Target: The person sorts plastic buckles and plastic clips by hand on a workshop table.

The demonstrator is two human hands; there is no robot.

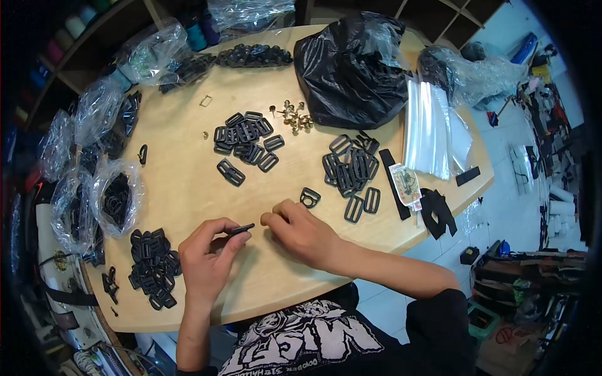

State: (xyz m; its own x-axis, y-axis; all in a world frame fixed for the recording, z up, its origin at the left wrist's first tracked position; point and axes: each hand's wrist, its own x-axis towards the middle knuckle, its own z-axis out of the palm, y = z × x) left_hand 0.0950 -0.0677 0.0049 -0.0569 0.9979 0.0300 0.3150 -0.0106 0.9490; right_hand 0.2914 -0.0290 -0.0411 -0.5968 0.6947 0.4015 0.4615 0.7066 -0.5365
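Between the thumb and fingers of my left hand (208,250) is a small black plastic buckle (242,229), seen nearly edge-on. Just right of it, my right hand (304,233) is closed, its fingers curled inward; whatever they may hold is hidden. A black D-shaped buckle (310,197) lies on the table beyond the right knuckles. Past both hands sits a pile of black strap sliders (241,135). Another pile of larger sliders (351,169) is to the right, and a heap of small black buckles (152,266) lies left of my left wrist.
Brass-coloured studs (295,118) lie near a black plastic bag (351,75). Clear plastic sleeves (433,131), a banknote (406,185) and black strap pieces (394,185) line the right side. Clear bags of black parts (117,194) stand along the left and back edges.
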